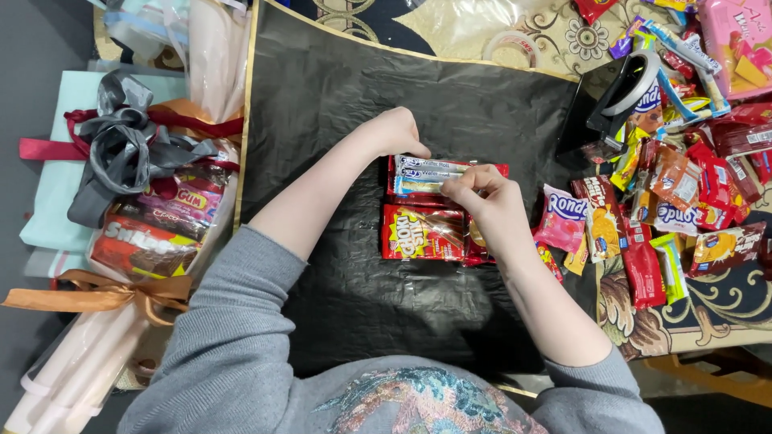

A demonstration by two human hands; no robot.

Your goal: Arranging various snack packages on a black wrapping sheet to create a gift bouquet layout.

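Observation:
A small bundle of snack packets lies in the middle of a black wrapping sheet (338, 96): a red packet (420, 233) at the front and long white-and-blue wafer sticks (426, 173) behind it. My left hand (394, 135) rests with curled fingers on the far left end of the wafer sticks. My right hand (489, 201) pinches at the right side of the bundle, where clear tape or film glints between the fingertips. Both forearms are bare below grey sleeves.
A heap of assorted snack packets (683, 185) covers the right side, with a black tape dispenser (615, 100) and a pink box (736, 40) behind. Finished wrapped bouquets with grey (121, 145) and orange ribbons (104, 293) lie at left. A tape roll (513, 48) sits at the back.

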